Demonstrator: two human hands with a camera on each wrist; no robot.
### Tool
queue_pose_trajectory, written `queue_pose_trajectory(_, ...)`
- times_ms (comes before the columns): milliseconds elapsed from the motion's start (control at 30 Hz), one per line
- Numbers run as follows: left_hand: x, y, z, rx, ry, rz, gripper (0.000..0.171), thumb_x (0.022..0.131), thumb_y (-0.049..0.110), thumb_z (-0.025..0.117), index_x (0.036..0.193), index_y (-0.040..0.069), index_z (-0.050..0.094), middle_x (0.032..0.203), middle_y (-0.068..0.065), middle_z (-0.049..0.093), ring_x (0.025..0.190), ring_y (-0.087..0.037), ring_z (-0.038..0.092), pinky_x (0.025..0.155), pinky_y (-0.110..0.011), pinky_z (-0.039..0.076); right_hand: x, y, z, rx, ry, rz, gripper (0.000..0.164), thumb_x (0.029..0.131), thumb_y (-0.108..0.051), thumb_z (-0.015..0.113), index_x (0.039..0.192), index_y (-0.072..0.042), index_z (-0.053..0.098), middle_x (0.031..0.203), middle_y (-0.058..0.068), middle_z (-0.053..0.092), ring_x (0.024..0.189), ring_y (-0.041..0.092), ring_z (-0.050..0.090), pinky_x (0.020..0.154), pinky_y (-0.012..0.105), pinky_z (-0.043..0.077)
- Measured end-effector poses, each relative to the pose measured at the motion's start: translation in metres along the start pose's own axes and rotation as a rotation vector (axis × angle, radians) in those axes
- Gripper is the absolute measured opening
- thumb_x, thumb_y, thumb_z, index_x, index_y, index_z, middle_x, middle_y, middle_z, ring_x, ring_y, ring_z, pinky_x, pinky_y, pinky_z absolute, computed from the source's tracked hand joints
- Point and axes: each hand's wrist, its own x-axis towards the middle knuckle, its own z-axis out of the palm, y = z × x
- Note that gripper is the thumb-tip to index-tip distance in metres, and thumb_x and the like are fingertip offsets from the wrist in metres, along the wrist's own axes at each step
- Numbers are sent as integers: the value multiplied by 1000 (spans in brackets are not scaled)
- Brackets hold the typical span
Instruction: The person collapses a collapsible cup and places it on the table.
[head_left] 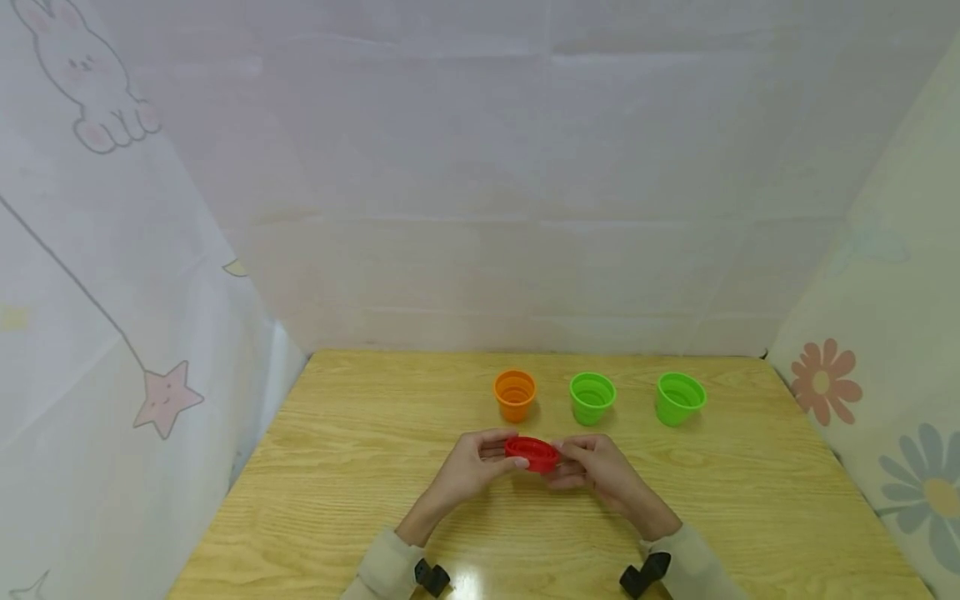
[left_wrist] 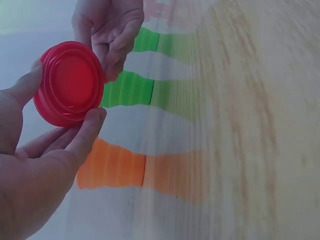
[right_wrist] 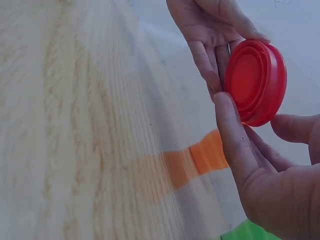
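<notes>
A red collapsible cup (head_left: pixel 532 454), folded flat into a ringed disc, is held above the table between both hands. My left hand (head_left: pixel 470 467) grips its left side, thumb on the near rim and fingers on the far side. On the opposite edge, my right hand (head_left: pixel 597 472) pinches the rim with thumb and fingers. The left wrist view shows the flat base and rings of the red cup (left_wrist: pixel 70 83) facing the camera. In the right wrist view, the red cup (right_wrist: pixel 255 82) appears tilted, with fingers of both hands around it.
Behind the hands stand three expanded cups in a row: an orange cup (head_left: pixel 514 397), a green cup (head_left: pixel 592 398) and another green cup (head_left: pixel 679 399) at the right. They are on a wooden table (head_left: pixel 345 442), with printed cloth (head_left: pixel 480 275) hanging around its back and sides.
</notes>
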Motion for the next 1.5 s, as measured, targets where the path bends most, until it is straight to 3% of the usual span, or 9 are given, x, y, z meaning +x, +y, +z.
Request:
queue_pose_trajectory(167, 1, -5, 0, -7, 1, 3, 62, 95, 27, 81, 146, 1, 59, 139, -19, 69, 122, -28, 71, 97, -27, 62, -1, -1, 0, 8, -10, 10, 40, 109, -15, 56, 135, 15, 60, 107, 11, 81, 92, 22, 81, 86, 40, 67)
queue_pose_trajectory(333, 3, -11, -2, -63, -24, 12, 65, 91, 22, 85, 147, 4, 58, 144, -17, 66, 126, -29, 69, 100, -26, 61, 0, -2, 2, 9, -5, 0, 40, 105, -13, 64, 133, 16, 61, 113, 13, 79, 97, 22, 80, 89, 41, 66)
queue_pose_trajectory(500, 6, -17, -6, -109, -44, -14, 65, 91, 21, 85, 149, 9, 57, 146, -15, 64, 126, -28, 69, 98, -30, 63, 2, -4, 3, 17, 23, -26, 43, 104, -8, 64, 137, 18, 57, 122, 19, 75, 100, 25, 79, 91, 43, 65)
queue_pose_trajectory(733, 1, -14, -9, -279, -27, -127, 42, 107, 22, 64, 132, -11, 63, 119, -23, 74, 105, -26, 77, 96, -45, 64, 4, -2, 3, 7, 42, -39, 47, 103, -10, 67, 141, 14, 55, 119, 16, 76, 100, 25, 79, 91, 42, 66)
queue_pose_trajectory(900, 1, -17, -10, -316, -3, -173, 32, 107, 14, 61, 125, -12, 67, 105, -16, 77, 94, -22, 78, 91, -42, 65, 5, 0, 4, -7, 17, -38, 49, 103, -11, 67, 142, 14, 54, 126, 18, 74, 103, 24, 78, 92, 42, 65)
queue_pose_trajectory(1033, 5, -22, -12, -337, -2, -188, 32, 105, 12, 64, 126, -12, 67, 106, -17, 79, 93, -21, 79, 90, -41, 66, 6, 2, 4, -12, 9, -19, 51, 103, -13, 67, 144, 14, 52, 130, 20, 72, 105, 24, 77, 94, 42, 65)
queue_pose_trajectory(1233, 8, -30, -17, -347, -5, -204, 34, 105, 10, 65, 129, -13, 65, 112, -19, 77, 99, -25, 78, 91, -42, 66, 11, 5, 4, -34, 11, 14, 45, 104, -14, 67, 138, 14, 58, 120, 19, 76, 100, 25, 79, 91, 45, 66)
queue_pose_trajectory(1500, 6, -45, -37, -348, 26, -177, 37, 105, 13, 66, 131, -12, 65, 117, -19, 77, 102, -27, 78, 92, -44, 65, 27, 10, 25, 25, 15, -12, 45, 103, -9, 66, 138, 16, 57, 125, 22, 73, 103, 27, 77, 93, 46, 65)
